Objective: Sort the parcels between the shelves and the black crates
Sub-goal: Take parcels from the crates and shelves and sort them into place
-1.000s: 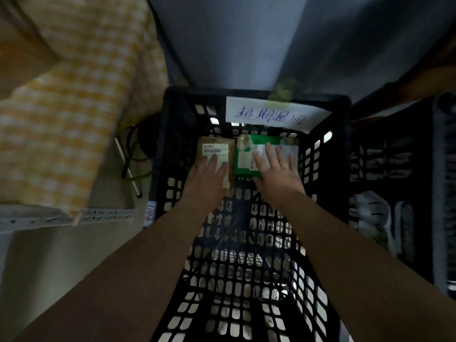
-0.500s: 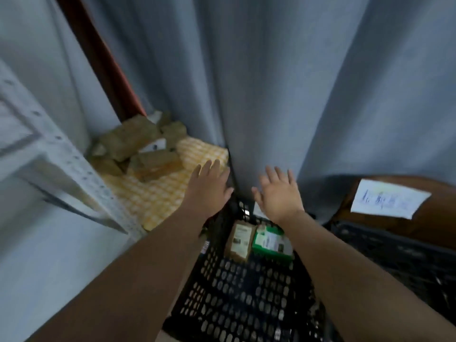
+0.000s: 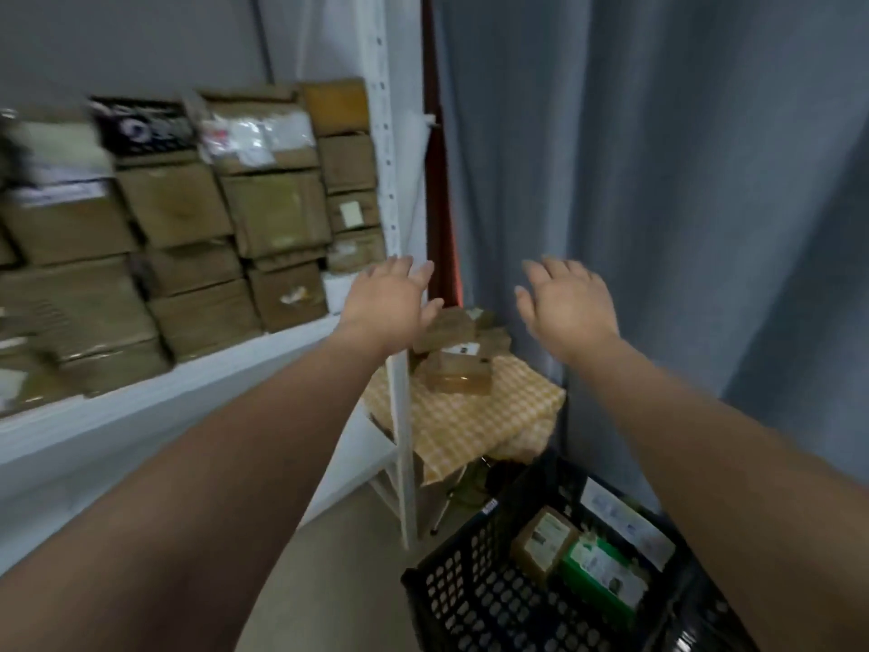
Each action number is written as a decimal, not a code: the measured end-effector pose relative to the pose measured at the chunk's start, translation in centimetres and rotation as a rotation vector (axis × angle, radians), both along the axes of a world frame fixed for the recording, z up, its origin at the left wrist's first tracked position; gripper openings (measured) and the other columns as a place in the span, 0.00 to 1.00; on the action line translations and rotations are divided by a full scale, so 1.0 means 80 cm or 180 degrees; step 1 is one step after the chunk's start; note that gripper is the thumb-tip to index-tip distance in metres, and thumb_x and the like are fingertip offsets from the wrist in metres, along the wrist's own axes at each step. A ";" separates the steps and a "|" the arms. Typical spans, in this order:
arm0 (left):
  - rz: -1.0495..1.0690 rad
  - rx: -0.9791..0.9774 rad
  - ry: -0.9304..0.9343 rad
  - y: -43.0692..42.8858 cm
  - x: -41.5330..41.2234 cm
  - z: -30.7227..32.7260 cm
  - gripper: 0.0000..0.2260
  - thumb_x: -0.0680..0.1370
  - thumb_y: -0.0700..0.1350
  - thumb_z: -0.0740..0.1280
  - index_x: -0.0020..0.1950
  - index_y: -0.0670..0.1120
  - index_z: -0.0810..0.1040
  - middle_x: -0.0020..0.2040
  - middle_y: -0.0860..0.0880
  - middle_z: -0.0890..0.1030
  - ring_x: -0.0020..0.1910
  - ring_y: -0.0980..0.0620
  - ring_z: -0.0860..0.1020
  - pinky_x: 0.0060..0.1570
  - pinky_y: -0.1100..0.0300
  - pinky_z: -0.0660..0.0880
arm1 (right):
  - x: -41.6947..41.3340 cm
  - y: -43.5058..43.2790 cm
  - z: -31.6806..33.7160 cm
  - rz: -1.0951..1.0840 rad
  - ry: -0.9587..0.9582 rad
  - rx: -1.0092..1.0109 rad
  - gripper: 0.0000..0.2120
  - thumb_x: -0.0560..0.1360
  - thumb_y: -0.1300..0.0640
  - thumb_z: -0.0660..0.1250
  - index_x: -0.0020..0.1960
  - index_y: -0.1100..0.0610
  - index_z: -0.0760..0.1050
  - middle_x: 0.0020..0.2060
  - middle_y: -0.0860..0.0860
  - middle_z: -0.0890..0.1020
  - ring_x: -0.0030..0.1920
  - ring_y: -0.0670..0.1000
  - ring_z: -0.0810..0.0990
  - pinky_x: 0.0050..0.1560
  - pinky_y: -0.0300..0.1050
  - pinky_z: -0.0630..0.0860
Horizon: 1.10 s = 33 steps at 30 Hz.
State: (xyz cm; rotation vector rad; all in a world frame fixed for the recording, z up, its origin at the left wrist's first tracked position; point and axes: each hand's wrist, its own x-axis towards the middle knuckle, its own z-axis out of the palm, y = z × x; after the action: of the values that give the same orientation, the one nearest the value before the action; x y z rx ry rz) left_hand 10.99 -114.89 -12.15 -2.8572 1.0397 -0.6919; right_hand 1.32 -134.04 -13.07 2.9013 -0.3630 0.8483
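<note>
Both bare arms reach forward at mid-view. The left hand (image 3: 390,305) hangs in front of the white metal shelf upright (image 3: 398,440), its fingers (image 3: 404,275) straight and loosely spread, holding nothing. The right hand (image 3: 566,310), at 3 o'clock from it and well apart, also has straight, spread fingers (image 3: 555,275) and holds nothing. At 5 o'clock in the view sits the black perforated plastic crate (image 3: 451,585). 2 parcels lie at its far end: a brown cardboard parcel with a white label (image 3: 541,543) and, just beside it at 4 o'clock, a green box with a white label (image 3: 604,574). At 9 o'clock, stacked brown cardboard boxes (image 3: 263,214) fill the white shelf board (image 3: 141,411). Beyond the hands, small brown parcels (image 3: 458,374) lie on a yellow checked cloth (image 3: 470,416).
</note>
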 end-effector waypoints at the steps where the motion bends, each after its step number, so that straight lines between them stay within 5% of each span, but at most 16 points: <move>1: 0.0063 -0.0005 -0.0031 0.023 -0.003 0.006 0.26 0.82 0.58 0.52 0.77 0.49 0.57 0.75 0.43 0.61 0.73 0.42 0.60 0.68 0.49 0.60 | 0.006 0.023 0.007 0.0136 0.0017 -0.0016 0.22 0.81 0.49 0.53 0.71 0.57 0.66 0.68 0.57 0.71 0.67 0.60 0.68 0.64 0.54 0.64; 15: 0.1457 0.0084 -0.0524 0.474 -0.084 0.063 0.27 0.81 0.59 0.52 0.77 0.50 0.56 0.76 0.44 0.61 0.74 0.44 0.59 0.70 0.51 0.58 | 0.043 0.456 0.073 0.1904 -0.0053 -0.0241 0.23 0.82 0.48 0.53 0.74 0.56 0.62 0.73 0.55 0.66 0.71 0.56 0.64 0.70 0.50 0.58; 22: 0.2118 0.0137 -0.0556 0.749 -0.178 0.067 0.27 0.81 0.60 0.51 0.78 0.50 0.54 0.77 0.44 0.59 0.75 0.44 0.57 0.72 0.48 0.57 | 0.004 0.721 0.089 0.2481 -0.0261 0.0088 0.24 0.81 0.47 0.54 0.75 0.54 0.60 0.73 0.55 0.65 0.71 0.57 0.65 0.69 0.52 0.62; 33: 0.2754 -0.0142 -0.0529 1.004 -0.292 0.044 0.27 0.80 0.59 0.55 0.76 0.48 0.60 0.75 0.44 0.63 0.73 0.43 0.61 0.70 0.48 0.60 | -0.045 1.018 0.065 0.3467 -0.0063 0.0355 0.24 0.81 0.47 0.54 0.75 0.53 0.59 0.75 0.52 0.62 0.73 0.54 0.62 0.70 0.52 0.61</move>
State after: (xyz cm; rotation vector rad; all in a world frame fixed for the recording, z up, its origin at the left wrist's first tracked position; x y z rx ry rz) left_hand -12.36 -34.55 -8.63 -2.7928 -0.2581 -0.8126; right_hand -2.31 -52.57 -7.84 3.0539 1.3133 0.9272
